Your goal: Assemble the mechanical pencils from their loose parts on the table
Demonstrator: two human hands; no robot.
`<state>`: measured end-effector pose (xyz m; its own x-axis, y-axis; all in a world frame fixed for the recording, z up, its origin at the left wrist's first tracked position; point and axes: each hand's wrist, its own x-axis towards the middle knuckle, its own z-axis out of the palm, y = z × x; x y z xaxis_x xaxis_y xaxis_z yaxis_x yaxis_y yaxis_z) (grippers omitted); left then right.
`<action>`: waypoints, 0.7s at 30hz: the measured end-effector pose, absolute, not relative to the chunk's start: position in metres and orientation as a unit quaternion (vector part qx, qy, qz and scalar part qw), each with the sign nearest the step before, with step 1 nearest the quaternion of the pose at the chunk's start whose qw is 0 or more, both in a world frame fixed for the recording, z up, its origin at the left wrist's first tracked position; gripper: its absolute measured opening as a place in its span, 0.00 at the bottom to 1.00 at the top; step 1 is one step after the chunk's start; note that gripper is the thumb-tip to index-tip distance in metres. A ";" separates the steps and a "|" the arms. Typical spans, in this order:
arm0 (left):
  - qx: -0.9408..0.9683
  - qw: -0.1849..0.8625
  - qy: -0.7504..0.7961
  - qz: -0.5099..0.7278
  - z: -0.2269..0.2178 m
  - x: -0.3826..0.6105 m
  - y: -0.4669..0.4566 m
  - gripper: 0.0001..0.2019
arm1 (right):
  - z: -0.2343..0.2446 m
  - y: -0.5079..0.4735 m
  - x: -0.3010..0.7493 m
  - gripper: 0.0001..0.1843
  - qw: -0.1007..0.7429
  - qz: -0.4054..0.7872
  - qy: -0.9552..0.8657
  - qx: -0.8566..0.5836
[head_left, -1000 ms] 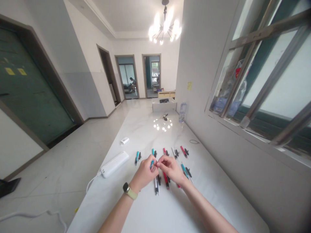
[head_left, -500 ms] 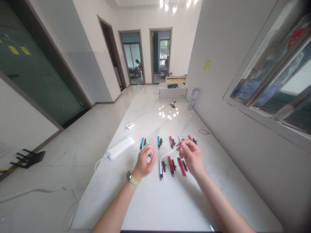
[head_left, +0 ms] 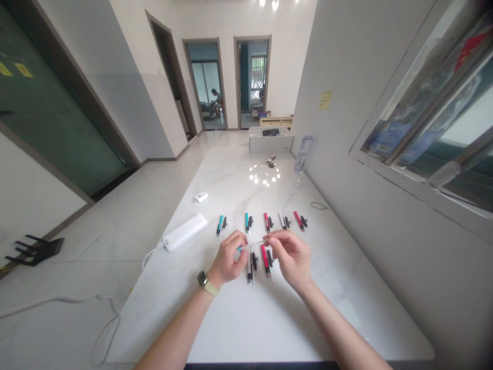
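Observation:
My left hand [head_left: 230, 258] is closed round a small blue pen barrel [head_left: 240, 248] above the white marble table [head_left: 246, 318]. My right hand [head_left: 289, 253] pinches a thin white refill [head_left: 255, 242] whose tip points into the blue piece. Under and between my hands lie a white pen [head_left: 250, 264] and a red pen [head_left: 264, 257] with black caps beside them. A far row holds a blue pen [head_left: 220, 225], another blue pen [head_left: 247, 221], a red pen [head_left: 266, 220], a white pen [head_left: 282, 220] and a red pen [head_left: 298, 219].
A white power strip [head_left: 185, 232] with its cable lies left of the pens, a small white item [head_left: 201, 197] beyond it. A white box [head_left: 270, 139], keys [head_left: 271, 162], a plastic bottle [head_left: 303, 153] and a black ring [head_left: 319, 206] sit farther along. The wall runs along the right.
My hands first parted, the right one drawing the white refill out to the right. They have now come together again, the refill's tip at the blue piece.

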<state>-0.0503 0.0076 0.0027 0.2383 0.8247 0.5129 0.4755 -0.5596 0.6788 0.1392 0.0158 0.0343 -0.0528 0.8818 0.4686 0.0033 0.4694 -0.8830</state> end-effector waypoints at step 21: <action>0.729 0.231 0.440 0.471 0.001 -0.052 0.013 0.07 | 0.018 0.034 0.142 0.10 0.485 0.275 -0.720 -0.413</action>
<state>-0.0516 0.0133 0.0011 0.1696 0.8586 0.4837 0.4233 -0.5067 0.7510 0.1416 0.0340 0.0185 -0.1885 0.8613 0.4719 0.3282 0.5082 -0.7963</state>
